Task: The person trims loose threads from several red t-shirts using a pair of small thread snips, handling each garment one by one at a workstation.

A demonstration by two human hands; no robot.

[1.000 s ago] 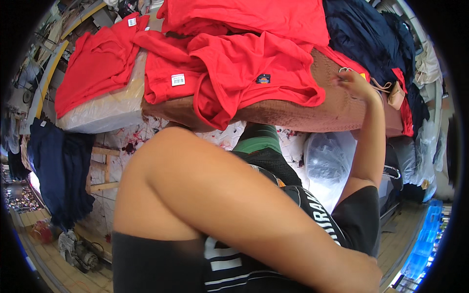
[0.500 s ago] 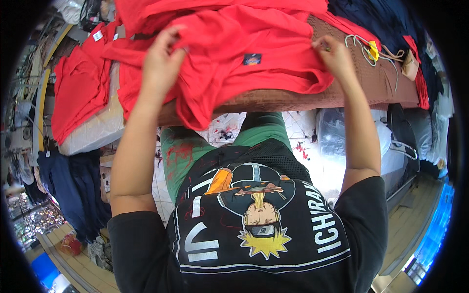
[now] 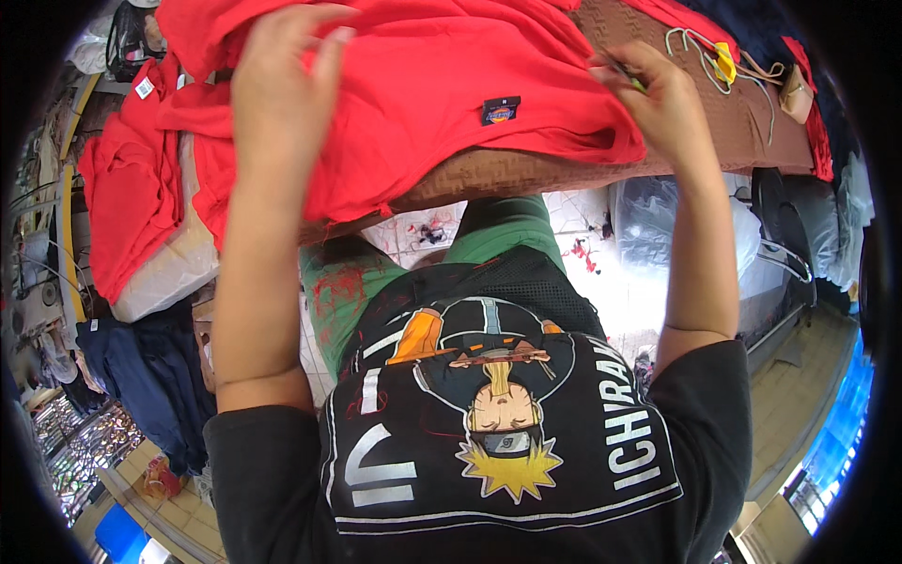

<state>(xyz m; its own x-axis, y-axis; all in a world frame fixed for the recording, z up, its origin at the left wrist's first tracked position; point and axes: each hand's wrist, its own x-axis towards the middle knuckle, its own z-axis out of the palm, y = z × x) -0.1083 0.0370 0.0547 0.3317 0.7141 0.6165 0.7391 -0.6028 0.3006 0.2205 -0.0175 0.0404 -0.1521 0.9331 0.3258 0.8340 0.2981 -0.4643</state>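
Note:
A red garment [image 3: 423,85] with a dark neck label [image 3: 501,111] lies spread over the brown-covered table before me. My left hand [image 3: 291,66] is over its left part, slightly blurred, with thumb and fingers apart; I cannot tell if it touches the cloth. Close to the garment's right edge, my right hand [image 3: 653,89] is closed around a small tool with a dark, thin tip and a yellow-green part [image 3: 639,85]. It looks like thread snips, but the fingers hide most of it.
More red garments [image 3: 132,188] lie at the left end, and dark blue cloth [image 3: 150,376] hangs below them. A whitish cord [image 3: 691,56], a yellow item [image 3: 724,64] and a beige pouch [image 3: 797,94] are at the right. Clear plastic bags [image 3: 648,226] stand under the table's right side.
The garment's near edge has been drawn flatter and away from me, its hanging fold now mostly on the table. My left hand has moved up and left, its fingers parting from the cloth they gathered.

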